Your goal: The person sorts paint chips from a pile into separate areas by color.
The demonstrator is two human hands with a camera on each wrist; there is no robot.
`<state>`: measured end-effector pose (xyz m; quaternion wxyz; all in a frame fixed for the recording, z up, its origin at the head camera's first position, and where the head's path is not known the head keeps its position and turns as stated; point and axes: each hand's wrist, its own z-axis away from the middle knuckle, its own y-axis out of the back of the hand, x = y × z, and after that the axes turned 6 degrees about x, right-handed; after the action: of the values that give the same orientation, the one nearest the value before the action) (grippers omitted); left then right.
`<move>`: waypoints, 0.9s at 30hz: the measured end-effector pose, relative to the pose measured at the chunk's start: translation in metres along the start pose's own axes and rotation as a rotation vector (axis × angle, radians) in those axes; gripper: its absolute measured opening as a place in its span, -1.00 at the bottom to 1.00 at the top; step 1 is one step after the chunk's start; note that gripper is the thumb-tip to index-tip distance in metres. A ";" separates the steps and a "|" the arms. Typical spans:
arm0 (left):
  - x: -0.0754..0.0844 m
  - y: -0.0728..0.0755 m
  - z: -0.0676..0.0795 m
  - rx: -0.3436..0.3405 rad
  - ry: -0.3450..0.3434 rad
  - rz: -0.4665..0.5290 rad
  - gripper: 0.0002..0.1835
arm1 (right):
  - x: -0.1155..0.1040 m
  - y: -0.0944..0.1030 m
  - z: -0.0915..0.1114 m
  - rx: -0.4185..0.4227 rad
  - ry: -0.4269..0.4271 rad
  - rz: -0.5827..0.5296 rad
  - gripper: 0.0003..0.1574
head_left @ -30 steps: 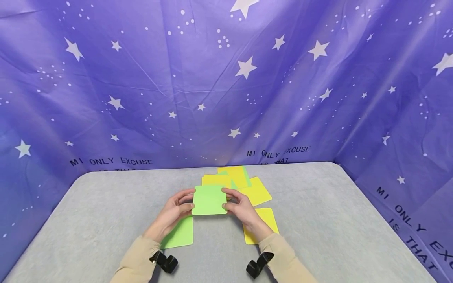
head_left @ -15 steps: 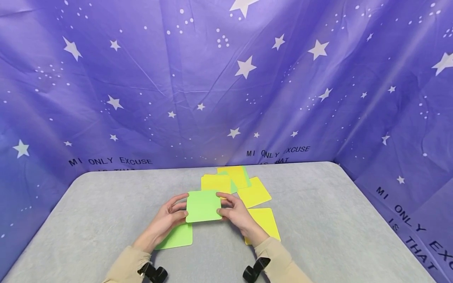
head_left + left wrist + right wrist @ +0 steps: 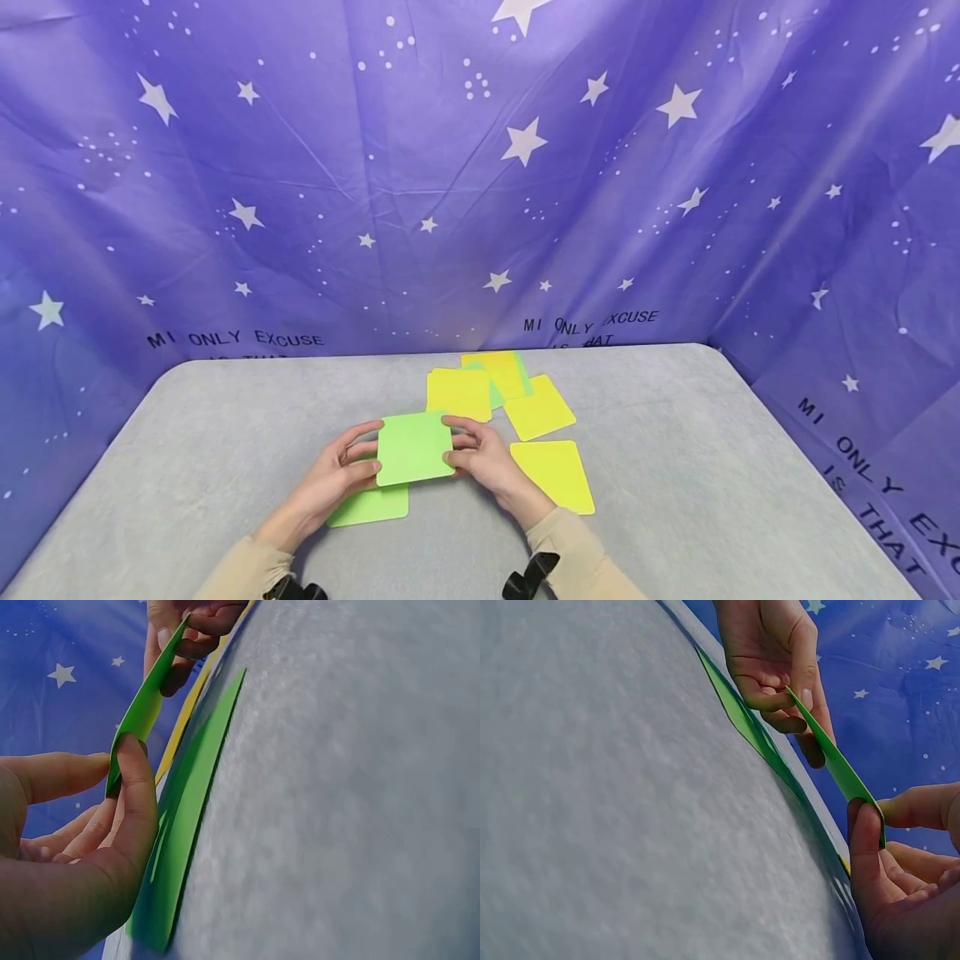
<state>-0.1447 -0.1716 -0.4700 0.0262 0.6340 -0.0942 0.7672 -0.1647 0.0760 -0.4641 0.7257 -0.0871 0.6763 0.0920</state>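
Between my two hands, raised over the table, is a thin square green card [image 3: 415, 448]. My left hand [image 3: 335, 471] pinches its left edge between thumb and fingers, and my right hand [image 3: 487, 461] pinches the right edge the same way. In the left wrist view the held card [image 3: 146, 705] appears edge-on, tilted and slightly bent. A second green card [image 3: 372, 505] lies on the table below, partly covered by the held one and my left hand in the head view. That lower card [image 3: 750, 733] also shows in the right wrist view, flat on the tabletop.
A yellow card [image 3: 555, 475] lies right of my right hand. Behind it rests another yellow card [image 3: 538, 408]. Further back, yellow cards [image 3: 459, 393] overlap green ones. The grey table [image 3: 697, 450] ends at a purple star-patterned curtain [image 3: 420, 167].
Both hands have carried the green card left and nearer to me, over the green card on the table. The yellow card at right is now fully uncovered.
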 end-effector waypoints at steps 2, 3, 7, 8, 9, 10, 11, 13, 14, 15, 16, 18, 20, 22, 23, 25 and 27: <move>-0.001 0.003 0.002 -0.001 0.005 -0.011 -0.26 | 0.000 -0.003 0.001 -0.009 -0.001 0.010 -0.29; -0.001 0.005 0.003 -0.005 0.007 -0.017 -0.26 | 0.000 -0.005 0.001 -0.012 0.000 0.015 -0.29; -0.001 0.011 0.008 -0.012 0.004 -0.027 -0.25 | 0.000 -0.011 0.003 -0.027 0.014 0.035 -0.29; -0.001 0.012 0.010 -0.013 0.003 -0.031 -0.25 | 0.000 -0.012 0.004 -0.030 0.020 0.042 -0.29; -0.001 0.014 0.011 -0.014 0.005 -0.039 -0.25 | 0.001 -0.014 0.004 -0.034 0.029 0.053 -0.29; 0.000 0.015 0.013 -0.012 0.004 -0.048 -0.25 | 0.001 -0.016 0.005 -0.039 0.036 0.060 -0.29; 0.000 0.016 0.015 -0.013 0.006 -0.059 -0.25 | 0.002 -0.017 0.006 -0.043 0.042 0.070 -0.29; 0.000 0.018 0.018 -0.013 0.003 -0.084 -0.25 | 0.002 -0.020 0.008 -0.050 0.052 0.086 -0.28; 0.000 0.019 0.020 -0.016 -0.002 -0.098 -0.25 | 0.002 -0.022 0.009 -0.055 0.055 0.091 -0.28; 0.000 0.020 0.022 -0.020 -0.008 -0.112 -0.25 | 0.002 -0.023 0.010 -0.061 0.059 0.095 -0.28; 0.000 0.022 0.024 -0.024 -0.015 -0.122 -0.25 | 0.001 -0.025 0.011 -0.065 0.060 0.094 -0.27; -0.001 0.024 0.028 -0.028 -0.026 -0.138 -0.25 | 0.001 -0.028 0.013 -0.075 0.067 0.103 -0.27; -0.001 0.027 0.031 -0.029 -0.027 -0.153 -0.25 | 0.001 -0.031 0.014 -0.081 0.070 0.122 -0.27; -0.001 0.029 0.034 -0.017 -0.023 -0.171 -0.26 | 0.002 -0.035 0.015 -0.079 0.069 0.146 -0.29; -0.001 0.031 0.035 -0.008 -0.020 -0.182 -0.26 | 0.002 -0.037 0.015 -0.079 0.067 0.160 -0.29; -0.002 0.033 0.037 0.008 -0.014 -0.202 -0.27 | 0.003 -0.040 0.015 -0.077 0.055 0.185 -0.31; -0.003 0.036 0.038 0.019 -0.006 -0.217 -0.28 | 0.003 -0.043 0.015 -0.077 0.044 0.201 -0.33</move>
<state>-0.1130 -0.2129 -0.4704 0.1029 0.6429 -0.0181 0.7588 -0.1394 0.0378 -0.4664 0.6938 -0.0488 0.6934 0.1884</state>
